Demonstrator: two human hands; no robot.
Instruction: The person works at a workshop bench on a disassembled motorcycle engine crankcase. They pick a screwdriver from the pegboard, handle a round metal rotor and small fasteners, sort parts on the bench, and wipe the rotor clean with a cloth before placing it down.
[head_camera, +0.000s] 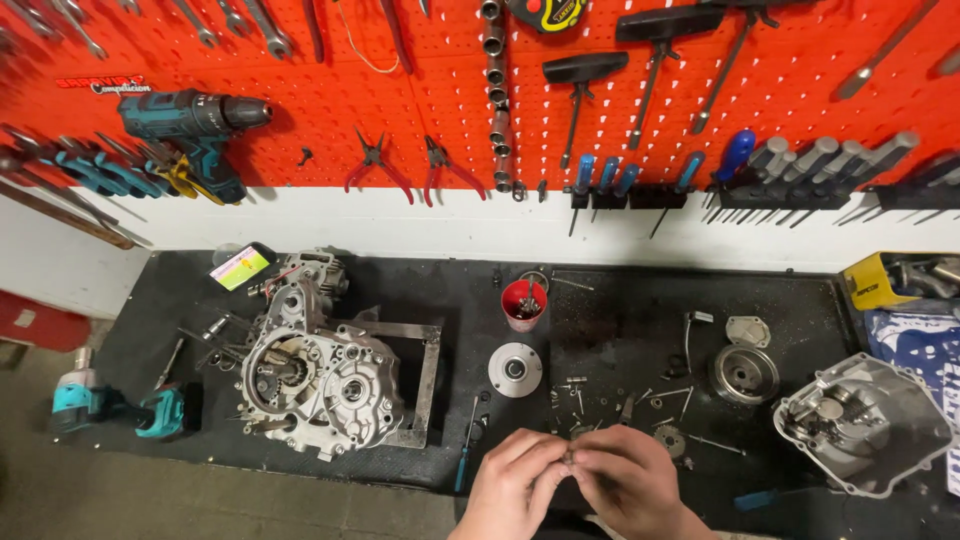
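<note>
My left hand (512, 482) and my right hand (628, 483) meet at the front edge of the black mat (620, 330), fingertips pinched together around a small dark metal part (569, 457). Most of that part is hidden by my fingers. Loose bolts and small parts (610, 400) lie just beyond my hands. A round silver disc (515, 369) sits a little farther back. To the left stands a grey engine crankcase (320, 378) on a metal frame (425, 385).
A red cup (523, 303) with tools stands mid-mat. On the right lie a flywheel (744, 373) and an engine side cover (862, 418). A teal impact wrench (120, 408) lies at the left. The red pegboard (330, 90) carries a drill (195, 135), pliers and screwdrivers.
</note>
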